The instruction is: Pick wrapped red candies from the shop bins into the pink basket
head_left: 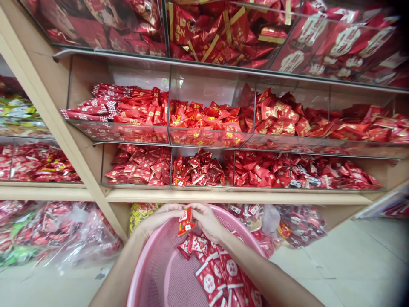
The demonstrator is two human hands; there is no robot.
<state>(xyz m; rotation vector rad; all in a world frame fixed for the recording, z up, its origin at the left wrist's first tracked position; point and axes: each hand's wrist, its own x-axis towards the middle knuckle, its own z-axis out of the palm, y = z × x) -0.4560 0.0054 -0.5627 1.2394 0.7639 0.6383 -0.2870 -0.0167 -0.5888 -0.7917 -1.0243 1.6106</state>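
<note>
- The wooden shelving (239, 196) is spanning the view, its clear divider (169, 98) separating red packets, seemingly so kinds are not mixing.
- The pink basket (143, 264) is sitting below the lowest board, close under both hands, probably so anything slipping is landing inside.
- A plastic bag (76, 238) full of packets is slumping beside the shelf upright.
- The left hand (161, 215) is reaching over the basket rim, its thumb and fingers closing on the small packet's upper left edge.
- The right hand (207, 224) is pinching the upper right edge; its remaining fingers are curling, partly hidden.
- The red-and-white packets (220, 273) are piling toward the basket's right side.
- The small packet (184, 226) is hanging between both hands, the edge grip apparently leaving its printed face showing.
</note>
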